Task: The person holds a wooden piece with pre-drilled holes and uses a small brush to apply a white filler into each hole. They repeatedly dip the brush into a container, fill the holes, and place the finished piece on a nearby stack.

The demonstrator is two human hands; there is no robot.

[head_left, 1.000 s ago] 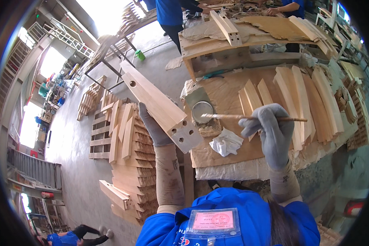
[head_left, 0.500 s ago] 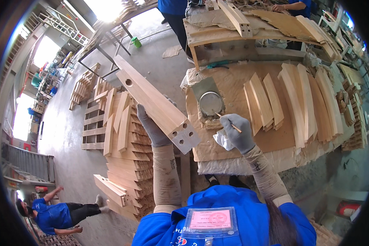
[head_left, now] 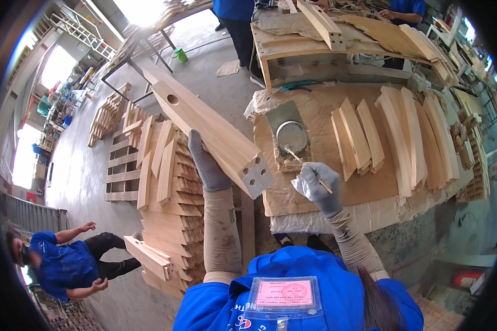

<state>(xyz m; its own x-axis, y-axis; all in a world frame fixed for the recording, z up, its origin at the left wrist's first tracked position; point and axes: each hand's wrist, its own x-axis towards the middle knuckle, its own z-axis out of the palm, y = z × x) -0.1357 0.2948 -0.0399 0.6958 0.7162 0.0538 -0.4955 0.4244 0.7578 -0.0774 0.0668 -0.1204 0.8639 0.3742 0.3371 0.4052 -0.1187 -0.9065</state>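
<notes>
The left hand (head_left: 207, 165), in a grey glove, is closed around the underside of a long wooden beam (head_left: 210, 129) and holds it up in the air to the left of the workbench (head_left: 292, 193). The beam is pale, smooth and square-cut. It slants from upper left down to lower right, and its near end face, just right of the glove, shows three drilled holes. One more round hole sits on its upper face near the far end.

The right hand (head_left: 320, 187), also gloved in grey, is closed on a thin stick (head_left: 309, 171) together with a bit of white cloth (head_left: 301, 187) bunched under the fingers. The stick's far tip reaches toward a small round tin (head_left: 291, 135) that sits on a grubby pad on the brown sheet covering the bench.

Right of the tin, several curved wooden slats (head_left: 392, 138) lie side by side on the bench. Below the beam, a stack of similar wooden pieces (head_left: 171, 193) rests on a pallet on the concrete floor (head_left: 83, 165). A person in blue (head_left: 66, 265) crouches at lower left. Another bench piled with timber (head_left: 342, 33) stands at the top, with people in blue beside it.
</notes>
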